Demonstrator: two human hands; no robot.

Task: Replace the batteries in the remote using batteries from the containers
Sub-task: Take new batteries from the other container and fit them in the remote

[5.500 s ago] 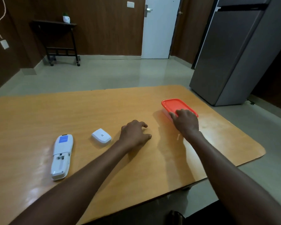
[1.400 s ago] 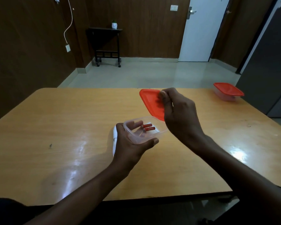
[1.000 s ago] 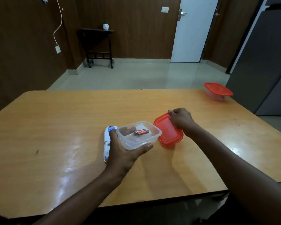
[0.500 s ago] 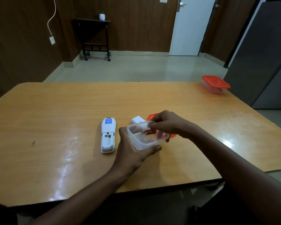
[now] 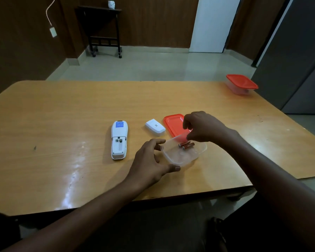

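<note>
Two batteries (image 5: 186, 144) lie in the clear container (image 5: 184, 151), now set down right of the remote (image 5: 119, 140), left hand (image 5: 153, 160) spread at its rim, right hand (image 5: 202, 127) curled above, ready to pick.

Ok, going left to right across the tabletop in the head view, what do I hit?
remote → battery cover → red lid → far closed container. The open tub with the batteries overlaps the lid and both hands, so I leave those out.
</note>
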